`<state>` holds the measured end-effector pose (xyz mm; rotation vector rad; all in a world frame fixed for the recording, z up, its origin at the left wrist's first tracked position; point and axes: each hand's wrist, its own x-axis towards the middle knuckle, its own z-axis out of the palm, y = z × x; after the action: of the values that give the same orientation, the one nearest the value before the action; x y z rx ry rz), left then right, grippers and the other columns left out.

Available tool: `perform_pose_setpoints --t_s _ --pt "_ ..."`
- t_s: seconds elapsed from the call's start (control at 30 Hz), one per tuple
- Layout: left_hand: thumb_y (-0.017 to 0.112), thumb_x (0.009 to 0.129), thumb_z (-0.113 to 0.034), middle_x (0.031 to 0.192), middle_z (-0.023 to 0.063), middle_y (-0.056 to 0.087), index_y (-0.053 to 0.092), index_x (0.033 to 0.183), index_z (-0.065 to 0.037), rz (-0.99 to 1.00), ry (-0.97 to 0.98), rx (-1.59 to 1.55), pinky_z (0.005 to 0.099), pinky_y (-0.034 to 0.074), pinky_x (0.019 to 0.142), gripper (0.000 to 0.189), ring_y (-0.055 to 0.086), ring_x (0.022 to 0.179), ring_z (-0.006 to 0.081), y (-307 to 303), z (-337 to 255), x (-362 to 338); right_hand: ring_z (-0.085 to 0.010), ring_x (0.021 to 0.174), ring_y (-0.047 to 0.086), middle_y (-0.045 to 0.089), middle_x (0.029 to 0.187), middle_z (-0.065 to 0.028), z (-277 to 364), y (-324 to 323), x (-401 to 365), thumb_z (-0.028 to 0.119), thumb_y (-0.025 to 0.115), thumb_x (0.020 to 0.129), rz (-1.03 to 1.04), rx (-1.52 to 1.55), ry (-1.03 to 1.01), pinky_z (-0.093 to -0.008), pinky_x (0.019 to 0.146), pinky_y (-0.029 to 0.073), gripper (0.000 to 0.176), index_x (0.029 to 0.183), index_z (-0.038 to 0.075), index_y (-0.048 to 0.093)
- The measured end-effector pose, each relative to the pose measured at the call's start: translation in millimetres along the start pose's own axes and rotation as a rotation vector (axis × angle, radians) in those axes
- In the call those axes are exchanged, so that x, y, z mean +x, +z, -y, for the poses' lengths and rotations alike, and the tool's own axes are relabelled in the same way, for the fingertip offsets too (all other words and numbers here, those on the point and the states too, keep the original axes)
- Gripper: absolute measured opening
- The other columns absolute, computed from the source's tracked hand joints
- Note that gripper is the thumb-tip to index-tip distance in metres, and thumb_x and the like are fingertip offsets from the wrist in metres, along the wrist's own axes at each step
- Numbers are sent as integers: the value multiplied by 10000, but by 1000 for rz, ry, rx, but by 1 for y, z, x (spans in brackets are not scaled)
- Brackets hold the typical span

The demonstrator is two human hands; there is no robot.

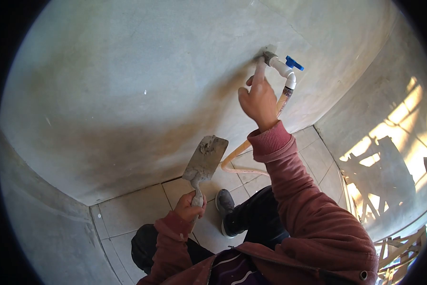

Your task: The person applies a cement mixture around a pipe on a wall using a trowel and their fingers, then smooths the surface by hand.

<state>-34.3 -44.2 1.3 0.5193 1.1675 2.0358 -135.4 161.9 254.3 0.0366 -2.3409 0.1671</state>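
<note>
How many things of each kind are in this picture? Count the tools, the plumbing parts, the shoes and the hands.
trowel: 1
tap: 1
hose: 1
shoe: 1
hands: 2 (left hand holds the trowel, right hand is at the tap)
Total: 6

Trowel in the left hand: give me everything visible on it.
The trowel has a flat metal blade, wide at the top and narrowing downward. It is grey and smeared with cement, and a small lump of mortar sits near its top edge. A thin shank runs down into a handle mostly hidden inside the left hand, which is closed around it. The blade stands upright, tilted slightly right, its face toward the camera, in front of the grey wall. Only the hand touches it.
</note>
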Motion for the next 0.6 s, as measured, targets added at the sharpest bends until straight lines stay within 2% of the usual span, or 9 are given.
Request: perform_pose_setpoints --t_s 0.1,0.17,0.2,0.27,0.37,0.4,0.5,0.6 --pt "540 624 12 683 39 510 520 834 -41 5 14 24 282 458 521 217 511 559 132 -1 2 1 -381 685 606 603 839 -251 1 -2 16 103 539 688 -55 0 -12 -446 597 497 849 1369 -120 81" --pt "540 623 10 683 38 509 519 831 -42 0 12 21 282 458 521 215 511 559 132 0 1 0 -395 641 606 618 760 -240 9 1 23 105 544 681 -21 -108 124 -451 588 496 851 1358 -135 89" --pt "541 622 8 683 37 507 518 828 -42 -5 12 20 282 458 521 213 512 559 132 0 0 -1 -395 641 606 618 760 -240 9 2 20 105 544 681 -20 -109 126 -451 588 496 851 1358 -135 89" --pt "543 622 5 683 36 506 518 827 -43 -2 2 32 282 459 521 212 511 561 131 0 -1 -1 -361 663 620 627 691 -167 12 3 13 95 544 713 57 -71 116 -411 620 494 824 1372 -105 91" --pt "546 620 0 681 34 504 518 825 -43 -7 -4 34 282 459 520 211 510 562 129 0 0 0 -368 643 616 622 666 -156 14 -9 3 97 535 718 65 53 69 -409 617 496 783 1347 -126 124" --pt "547 619 -1 681 33 503 518 825 -43 -15 -6 24 282 458 520 212 508 561 129 0 1 0 -368 646 616 622 674 -162 11 -10 6 96 526 730 -3 66 47 -407 609 492 727 1322 -130 169" --pt "542 618 5 680 31 501 518 824 -42 -12 0 26 278 458 519 213 508 561 129 2 -1 -1 -359 642 618 623 677 -164 8 -9 24 94 521 740 -46 93 96 -405 608 490 690 1305 -132 194" --pt "541 618 8 678 33 504 517 823 -40 6 -6 50 275 455 517 212 507 560 128 -1 3 0 -351 635 621 625 662 -160 13 -3 21 123 526 733 -7 55 100 -410 591 493 732 1315 -153 179"
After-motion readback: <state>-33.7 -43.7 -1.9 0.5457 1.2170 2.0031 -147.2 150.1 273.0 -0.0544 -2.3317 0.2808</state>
